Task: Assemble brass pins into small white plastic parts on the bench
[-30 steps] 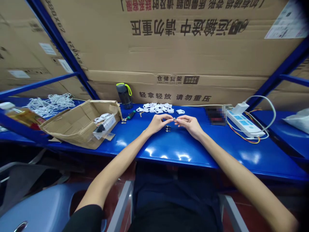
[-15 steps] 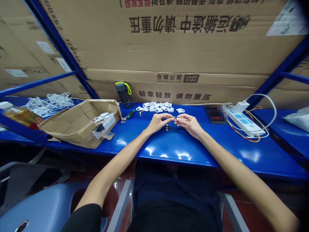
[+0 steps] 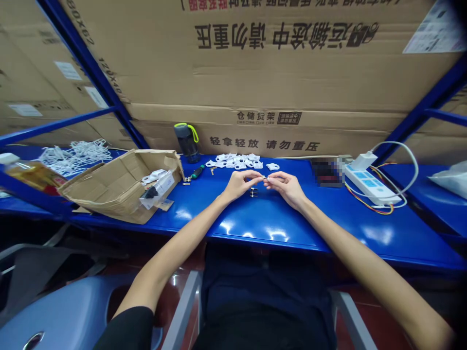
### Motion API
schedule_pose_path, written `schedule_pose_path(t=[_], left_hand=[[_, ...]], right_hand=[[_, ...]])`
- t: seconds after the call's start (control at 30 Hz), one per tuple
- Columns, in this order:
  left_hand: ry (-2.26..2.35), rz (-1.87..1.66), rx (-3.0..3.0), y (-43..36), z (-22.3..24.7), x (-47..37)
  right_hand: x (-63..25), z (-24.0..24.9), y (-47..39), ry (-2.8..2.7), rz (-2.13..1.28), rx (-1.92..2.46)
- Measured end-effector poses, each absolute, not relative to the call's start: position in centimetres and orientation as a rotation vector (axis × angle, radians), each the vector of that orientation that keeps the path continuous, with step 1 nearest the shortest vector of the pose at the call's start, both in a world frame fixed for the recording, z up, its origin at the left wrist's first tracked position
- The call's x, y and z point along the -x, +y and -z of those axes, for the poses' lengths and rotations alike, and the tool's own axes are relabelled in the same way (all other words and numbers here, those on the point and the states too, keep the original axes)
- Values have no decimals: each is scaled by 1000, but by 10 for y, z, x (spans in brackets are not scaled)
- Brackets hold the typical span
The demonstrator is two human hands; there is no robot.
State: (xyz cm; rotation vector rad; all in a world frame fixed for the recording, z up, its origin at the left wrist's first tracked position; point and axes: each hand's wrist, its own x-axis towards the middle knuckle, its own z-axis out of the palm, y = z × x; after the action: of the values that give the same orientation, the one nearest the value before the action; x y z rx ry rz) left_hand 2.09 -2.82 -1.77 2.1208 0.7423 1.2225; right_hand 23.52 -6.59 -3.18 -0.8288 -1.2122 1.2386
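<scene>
Over the blue table, my left hand and my right hand meet almost fingertip to fingertip. Both are closed in a pinch on one tiny metallic part that bridges them; its details are too small to tell. Just below the fingertips, a few small dark and brass pins lie on the table. Behind my hands is a pile of several white plastic pieces, with a single white piece at its right.
An open cardboard box holds white parts at the left. Near it are a green screwdriver and a dark bottle. At the right are a power strip with cables and a dark, partly blurred object.
</scene>
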Motion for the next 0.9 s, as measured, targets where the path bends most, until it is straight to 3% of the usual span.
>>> schedule_pose_path(t=[0.23,0.9], left_hand=[[770,-1179,-1980,-31,16,-24],[761,-1174,-1977,-32,13,-23]], right_hand=[[-234,23,-70,-1300,-991,897],[-240,16,-72,-1485,-785,988]])
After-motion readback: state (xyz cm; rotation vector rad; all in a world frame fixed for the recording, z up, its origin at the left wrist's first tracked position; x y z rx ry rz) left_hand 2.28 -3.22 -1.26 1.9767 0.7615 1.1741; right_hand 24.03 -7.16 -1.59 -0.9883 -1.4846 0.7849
